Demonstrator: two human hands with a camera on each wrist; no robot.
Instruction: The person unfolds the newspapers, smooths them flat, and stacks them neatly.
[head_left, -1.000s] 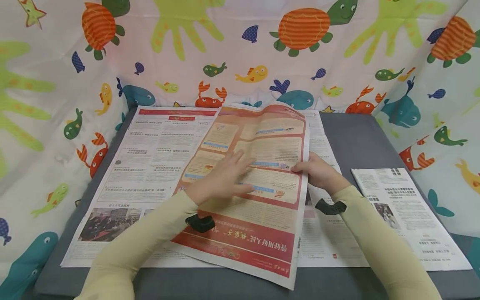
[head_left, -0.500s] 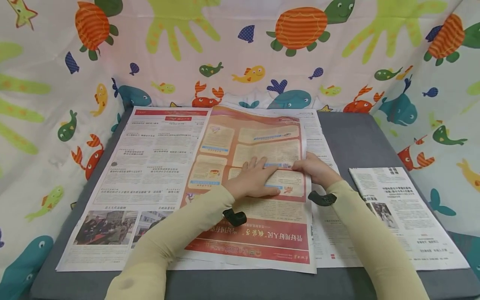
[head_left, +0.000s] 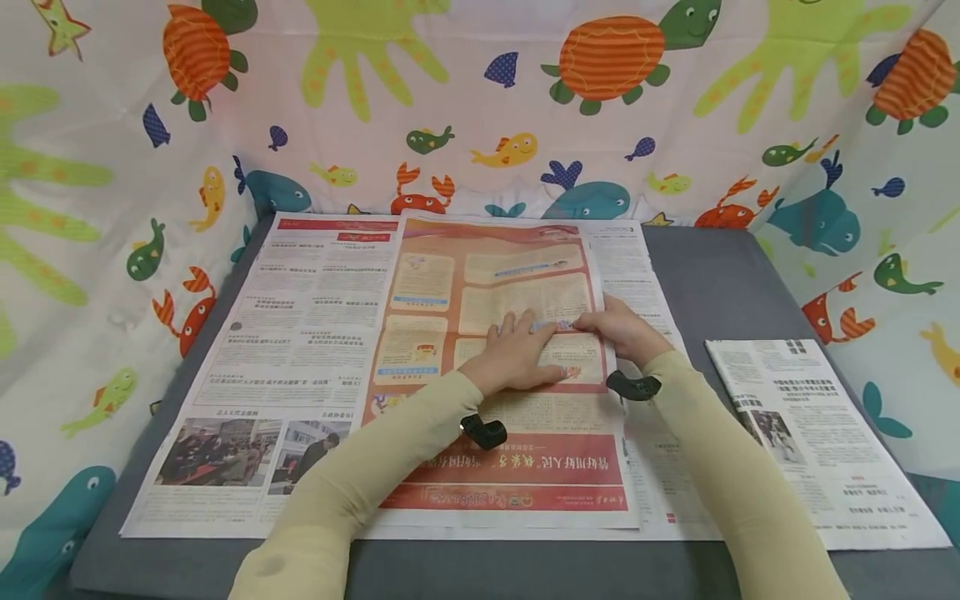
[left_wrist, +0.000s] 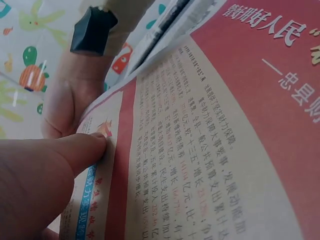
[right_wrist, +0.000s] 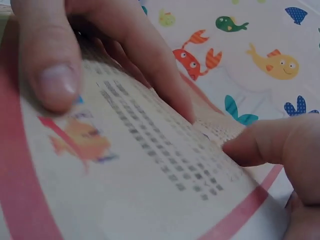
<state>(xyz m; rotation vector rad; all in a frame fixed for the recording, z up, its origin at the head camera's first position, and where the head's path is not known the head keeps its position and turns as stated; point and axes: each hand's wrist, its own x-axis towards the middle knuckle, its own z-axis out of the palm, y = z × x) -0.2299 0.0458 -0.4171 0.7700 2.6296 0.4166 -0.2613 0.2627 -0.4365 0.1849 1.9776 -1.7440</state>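
A newspaper page with red and orange panels [head_left: 555,454] lies over a larger spread newspaper [head_left: 300,292] on the grey table. On its middle, my left hand [head_left: 513,358] rests flat with fingers spread. My right hand [head_left: 626,329] pinches the page's right edge, thumb on top and the other fingers tucked beneath. In the right wrist view, the paper [right_wrist: 150,165] bulges slightly between the left fingers [right_wrist: 50,60] and the right thumb [right_wrist: 260,142]. From the left wrist, the left thumb [left_wrist: 80,152] touches the printed page [left_wrist: 215,130].
A folded newspaper [head_left: 825,450] lies at the right on the grey table [head_left: 697,267], partly behind the right sleeve. A curtain [head_left: 465,92] printed with sea animals rises behind the table and along both sides. Black wrist bands [head_left: 483,432] sit over the sleeves.
The raised coloured page has come down flat over the spread sheets. My left hand has moved right and pressed onto it, while the right hand keeps its grip on the edge.
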